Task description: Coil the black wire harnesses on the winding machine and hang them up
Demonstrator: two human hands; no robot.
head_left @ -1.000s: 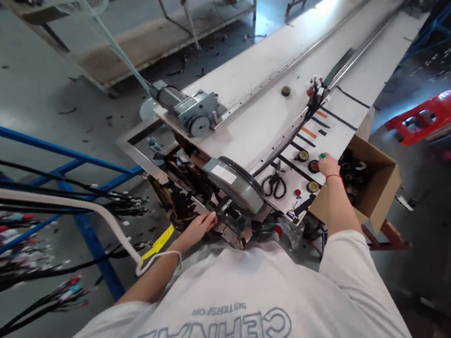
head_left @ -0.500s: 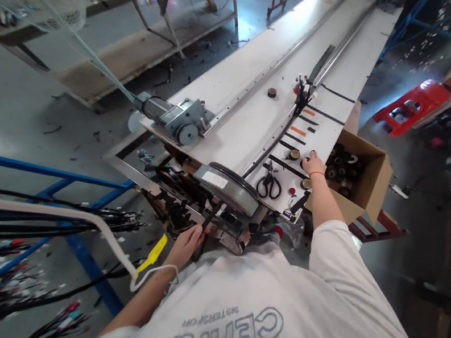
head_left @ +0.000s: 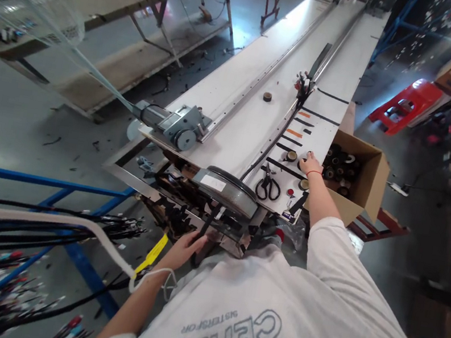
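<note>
My left hand [head_left: 185, 247] is closed on a black cable [head_left: 210, 219] that hangs down past the grey pulley wheel [head_left: 228, 191] at the near end of the white bench. A white cord loops round that wrist. At the bench's right edge, my right hand [head_left: 311, 164] has its fingers round a dark tape roll [head_left: 301, 163], mostly hidden by them. Beside it lie another tape roll [head_left: 291, 156] and, nearer me, a third roll [head_left: 303, 184]. Black-handled scissors [head_left: 268, 185] lie to the left of that one. A black wire bundle [head_left: 276, 137] runs up the bench to a cluster of connectors [head_left: 304, 83].
An open cardboard box [head_left: 374, 171] of dark rolls stands right of the bench, with a red stool [head_left: 407, 104] beyond. A motor unit [head_left: 183, 126] sits on the bench's left corner. At lower left, a blue rack [head_left: 89, 273] holds many cables.
The view has shifted a little. My left hand has moved slightly down and left, with more of the black cable showing above it. My right hand stays at the tape roll.
</note>
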